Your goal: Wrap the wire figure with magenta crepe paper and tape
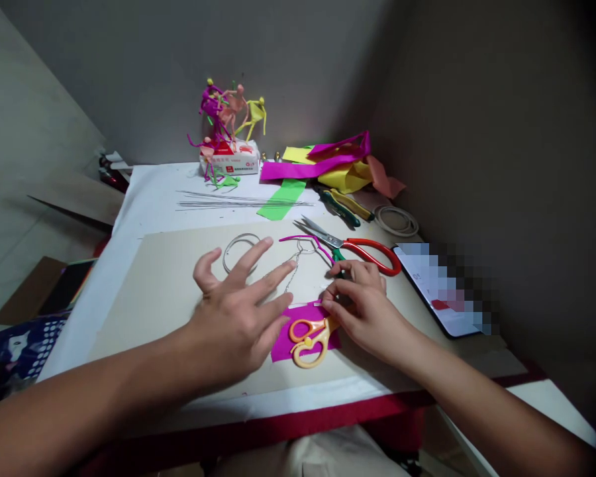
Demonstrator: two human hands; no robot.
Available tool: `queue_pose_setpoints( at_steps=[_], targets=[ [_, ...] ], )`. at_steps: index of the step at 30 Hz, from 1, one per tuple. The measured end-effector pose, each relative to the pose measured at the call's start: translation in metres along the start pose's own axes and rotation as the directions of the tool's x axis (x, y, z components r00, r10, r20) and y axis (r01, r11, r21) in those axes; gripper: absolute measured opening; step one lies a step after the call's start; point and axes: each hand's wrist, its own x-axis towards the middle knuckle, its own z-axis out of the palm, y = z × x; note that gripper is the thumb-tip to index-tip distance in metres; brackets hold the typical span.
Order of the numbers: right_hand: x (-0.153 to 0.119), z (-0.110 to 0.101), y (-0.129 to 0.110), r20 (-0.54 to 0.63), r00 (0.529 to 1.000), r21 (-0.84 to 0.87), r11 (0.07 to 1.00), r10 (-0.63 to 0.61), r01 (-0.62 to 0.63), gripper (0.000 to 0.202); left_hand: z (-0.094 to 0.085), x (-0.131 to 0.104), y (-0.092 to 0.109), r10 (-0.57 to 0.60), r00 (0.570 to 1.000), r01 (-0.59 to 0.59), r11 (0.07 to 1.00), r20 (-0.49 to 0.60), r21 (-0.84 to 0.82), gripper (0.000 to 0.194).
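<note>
My left hand [241, 315] hovers over the board with its fingers spread and nothing in them. Its fingertips are close to a bent wire figure [292, 273] of twisted thin wire, partly wrapped in purple paper strip [298, 237]. My right hand [360, 295] is closed, thumb and forefinger pinched together near the top edge of a purple paper piece [283, 341]; what they hold, if anything, is too small to make out. Orange-handled scissors [314, 351] lie on the purple paper beside that hand. Red-handled scissors [372, 252] lie just beyond it.
Paper-wrapped wire figures [233, 109] stand on a red-and-white box [236, 159] at the back. Coloured crepe paper strips [298, 171], straight wires [228, 201], pliers [345, 205], a tape ring [228, 252], a coiled cord [395, 222] and a phone [437, 291] lie around.
</note>
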Motion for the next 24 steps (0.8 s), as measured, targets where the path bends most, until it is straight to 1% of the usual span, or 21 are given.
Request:
queue_pose_setpoints(
  at_steps=[3,8,16,24],
  targets=[
    [0.001,0.001,0.001,0.018,1.0,-0.002,1.0,0.004,-0.004,0.009,0.006,-0.002,0.006,0.021,1.0,-0.021,0.999,0.008,-0.046,0.024],
    [0.003,0.002,0.0,0.022,1.0,-0.015,1.0,0.003,-0.003,0.01,0.017,-0.004,0.006,0.029,0.999,-0.026,0.996,0.04,-0.088,0.028],
    [0.003,0.005,0.001,0.027,0.999,-0.043,0.999,0.031,-0.03,0.009,0.022,-0.006,0.008,-0.005,0.997,0.011,0.998,0.08,-0.065,0.028],
    [0.003,0.009,0.0,-0.002,0.999,-0.079,0.996,0.046,-0.046,0.009,0.029,-0.008,0.007,0.018,0.994,-0.013,0.999,0.105,-0.042,0.029]
  ],
)
